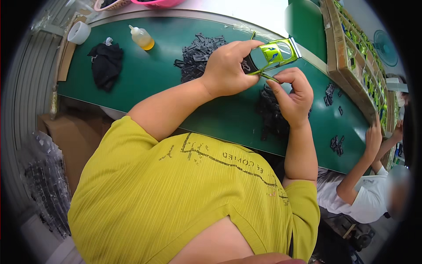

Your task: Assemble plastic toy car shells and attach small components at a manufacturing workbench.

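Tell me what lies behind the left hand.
Black parts show past the left hand, piled on the green table; whatever the hand itself covers can't be seen.

I have my left arm (171, 105) slanting up and to the right, the left hand (228, 68) with its back showing and its fingers and thumb spread around a grip. My right arm (300, 149) rises almost straight up, the right hand (292, 97) pinching between thumb and forefinger just beside the left, remaining fingers curled.
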{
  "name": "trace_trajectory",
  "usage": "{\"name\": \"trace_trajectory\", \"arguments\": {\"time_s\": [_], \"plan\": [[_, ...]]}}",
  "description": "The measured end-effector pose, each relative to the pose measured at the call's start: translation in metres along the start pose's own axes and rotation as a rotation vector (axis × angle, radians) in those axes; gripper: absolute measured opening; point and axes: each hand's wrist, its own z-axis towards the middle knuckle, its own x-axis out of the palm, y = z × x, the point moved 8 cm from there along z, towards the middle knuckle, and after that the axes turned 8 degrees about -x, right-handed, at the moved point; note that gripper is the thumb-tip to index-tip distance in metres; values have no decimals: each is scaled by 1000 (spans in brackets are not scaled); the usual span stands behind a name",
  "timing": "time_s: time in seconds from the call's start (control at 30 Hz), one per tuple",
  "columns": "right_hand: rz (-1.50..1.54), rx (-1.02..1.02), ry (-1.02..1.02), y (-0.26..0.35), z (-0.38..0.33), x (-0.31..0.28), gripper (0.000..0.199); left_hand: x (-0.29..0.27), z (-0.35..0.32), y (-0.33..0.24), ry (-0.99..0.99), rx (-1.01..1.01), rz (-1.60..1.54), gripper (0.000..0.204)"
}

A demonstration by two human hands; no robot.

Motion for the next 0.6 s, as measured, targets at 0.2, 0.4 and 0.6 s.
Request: {"name": "trace_trajectory", "arguments": {"time_s": [0.2,0.4,0.6], "plan": [[-4,-75,17,9,1,1,19,3,-1,4,18,9,-19,54],[31,-33,74,10,-2,6,16,4,-3,4,136,-99,32,57],[44,104,54,-8,-5,7,12,8,0,10,146,-121,42,55]]}}
